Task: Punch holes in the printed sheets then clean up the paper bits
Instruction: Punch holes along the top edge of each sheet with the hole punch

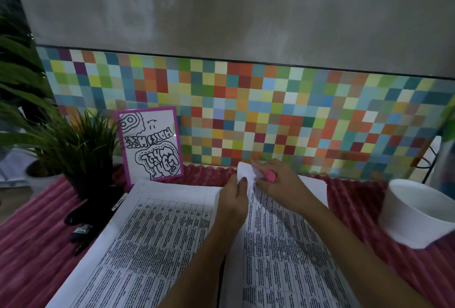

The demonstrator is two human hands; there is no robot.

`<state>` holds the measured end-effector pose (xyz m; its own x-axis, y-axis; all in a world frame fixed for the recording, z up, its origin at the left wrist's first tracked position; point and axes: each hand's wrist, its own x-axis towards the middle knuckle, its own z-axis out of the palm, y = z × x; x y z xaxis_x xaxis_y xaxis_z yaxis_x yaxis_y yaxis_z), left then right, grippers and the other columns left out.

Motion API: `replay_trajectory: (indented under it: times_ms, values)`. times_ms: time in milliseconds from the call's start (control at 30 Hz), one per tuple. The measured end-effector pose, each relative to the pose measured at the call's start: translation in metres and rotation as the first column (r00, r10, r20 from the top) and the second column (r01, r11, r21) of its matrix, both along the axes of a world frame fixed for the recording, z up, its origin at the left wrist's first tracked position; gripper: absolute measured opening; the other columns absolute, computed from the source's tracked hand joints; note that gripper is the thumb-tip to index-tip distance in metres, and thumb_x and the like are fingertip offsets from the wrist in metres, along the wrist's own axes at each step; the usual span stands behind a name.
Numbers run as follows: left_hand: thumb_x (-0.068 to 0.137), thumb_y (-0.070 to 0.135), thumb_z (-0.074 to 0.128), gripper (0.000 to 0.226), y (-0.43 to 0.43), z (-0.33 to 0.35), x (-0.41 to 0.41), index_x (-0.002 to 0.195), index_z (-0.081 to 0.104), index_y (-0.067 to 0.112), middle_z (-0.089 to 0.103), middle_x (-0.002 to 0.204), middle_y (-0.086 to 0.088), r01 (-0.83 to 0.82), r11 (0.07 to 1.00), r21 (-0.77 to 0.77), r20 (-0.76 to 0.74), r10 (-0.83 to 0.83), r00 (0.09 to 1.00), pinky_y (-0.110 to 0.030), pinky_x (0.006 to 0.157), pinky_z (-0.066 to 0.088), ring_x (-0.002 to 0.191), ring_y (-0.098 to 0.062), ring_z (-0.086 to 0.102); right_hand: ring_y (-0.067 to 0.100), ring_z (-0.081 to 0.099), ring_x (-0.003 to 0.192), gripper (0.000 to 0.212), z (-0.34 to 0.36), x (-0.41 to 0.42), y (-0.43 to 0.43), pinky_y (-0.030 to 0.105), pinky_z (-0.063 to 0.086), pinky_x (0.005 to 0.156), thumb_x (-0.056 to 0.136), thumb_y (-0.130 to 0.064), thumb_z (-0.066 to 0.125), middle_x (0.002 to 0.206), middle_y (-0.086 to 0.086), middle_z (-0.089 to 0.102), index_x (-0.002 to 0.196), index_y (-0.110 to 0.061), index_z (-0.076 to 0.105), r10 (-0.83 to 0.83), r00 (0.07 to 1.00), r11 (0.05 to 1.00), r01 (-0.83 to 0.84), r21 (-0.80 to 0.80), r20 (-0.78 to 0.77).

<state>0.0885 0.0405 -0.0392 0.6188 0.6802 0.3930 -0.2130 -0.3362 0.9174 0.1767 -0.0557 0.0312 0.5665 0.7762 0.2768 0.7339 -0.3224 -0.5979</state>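
Pink hole punch (270, 175) is gripped in the right hand (283, 184) at the lifted corner of the printed sheets (157, 238), which the left hand (234, 199) pinches; if this thin corner slips, the hole may land crooked and bits may scatter into the ribbed red cloth (37, 234)

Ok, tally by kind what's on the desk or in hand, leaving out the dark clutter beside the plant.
Printed sheets: 2
Pink punch: 1
White bowl: 1
Framed drawing: 1
Potted plant: 1
Total: 6
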Motion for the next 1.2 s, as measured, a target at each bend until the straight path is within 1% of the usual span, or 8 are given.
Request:
replay_trajectory:
  times_ms: [233,333,600,767,867,933,1067,1200]
  values:
    - [0.099,0.038,0.038,0.040,-0.003,-0.001,-0.001,0.109,0.062,0.007,0.064,0.081,-0.019,-0.006,0.999,0.054,0.046,0.004,0.999,-0.057,0.065,0.048,0.071,-0.036,0.060,0.019,0.056,0.091,0.043,0.011,-0.013,0.000,0.021,0.042,0.070,0.091,-0.012,0.059,0.112,0.004,0.060,0.133,-0.021,0.059,0.008,1.000,0.998,-0.008,0.063,-0.011]
    - [0.098,0.044,0.037,0.045,-0.006,0.003,-0.003,0.104,0.061,0.006,0.061,0.079,-0.023,-0.036,0.998,0.054,0.083,0.031,0.996,-0.057,0.062,0.047,0.070,-0.039,0.058,0.021,0.054,0.089,0.028,0.014,-0.015,-0.001,0.019,0.038,0.064,0.092,-0.013,0.059,0.111,0.012,0.063,0.118,-0.006,0.066,-0.032,0.999,0.997,0.030,0.065,0.032]
    - [0.098,0.051,0.037,0.047,-0.009,0.008,-0.007,0.091,0.059,0.009,0.053,0.067,-0.019,-0.057,0.996,0.068,0.125,0.048,0.991,-0.055,0.049,0.041,0.055,-0.032,0.050,0.020,0.057,0.099,0.037,0.021,-0.017,-0.001,0.028,0.045,0.086,0.092,-0.014,0.057,0.120,0.009,0.063,0.128,-0.022,0.064,-0.095,0.996,0.989,0.094,0.112,0.001]
    - [0.099,0.043,0.043,0.034,-0.008,0.012,-0.009,0.116,0.063,0.020,0.071,0.094,-0.007,0.018,0.994,0.108,0.093,-0.028,0.995,-0.053,0.075,0.055,0.085,-0.022,0.068,0.020,0.057,0.113,0.034,0.011,-0.018,0.003,0.035,0.046,0.097,0.091,-0.012,0.058,0.126,0.002,0.063,0.123,-0.023,0.066,-0.161,0.986,0.969,0.164,0.186,-0.033]
    - [0.101,0.039,0.043,0.032,-0.008,0.009,-0.009,0.113,0.062,0.017,0.069,0.093,-0.013,0.019,0.994,0.109,0.091,-0.029,0.995,-0.056,0.074,0.053,0.085,-0.030,0.066,0.012,0.060,0.087,0.041,0.011,-0.015,0.003,0.024,0.048,0.078,0.091,-0.009,0.060,0.119,0.002,0.065,0.129,-0.023,0.061,-0.124,0.987,0.963,0.144,0.229,-0.099]
    - [0.101,0.040,0.043,0.034,-0.007,0.008,-0.010,0.107,0.061,0.012,0.065,0.088,-0.020,0.014,0.993,0.113,0.113,-0.026,0.993,-0.056,0.072,0.052,0.082,-0.036,0.063,0.008,0.059,0.075,0.053,0.021,-0.012,-0.002,0.021,0.051,0.070,0.089,-0.005,0.063,0.107,0.003,0.065,0.138,-0.022,0.050,-0.102,0.961,0.841,0.222,0.494,-0.257]
    - [0.103,0.033,0.044,0.030,-0.010,0.007,-0.009,0.114,0.061,0.011,0.067,0.086,-0.014,0.038,0.989,0.146,0.107,-0.054,0.993,-0.046,0.076,0.055,0.081,-0.023,0.066,0.023,0.067,0.076,0.024,0.065,0.008,-0.005,0.039,0.057,0.077,0.089,-0.010,0.066,0.092,0.012,0.069,0.113,-0.009,0.062,0.096,0.839,0.302,0.488,0.819,-0.536]
    - [0.104,0.026,0.045,0.023,-0.011,0.004,-0.008,0.093,0.058,0.010,0.043,0.058,-0.011,0.042,0.984,0.173,0.115,-0.062,0.991,-0.039,0.047,0.035,0.048,-0.011,0.038,0.024,0.066,0.066,0.018,0.078,0.005,0.013,0.034,0.057,0.063,0.097,-0.027,0.057,0.078,0.013,0.067,0.098,-0.009,0.059,0.261,0.828,0.296,0.420,0.858,-0.496]
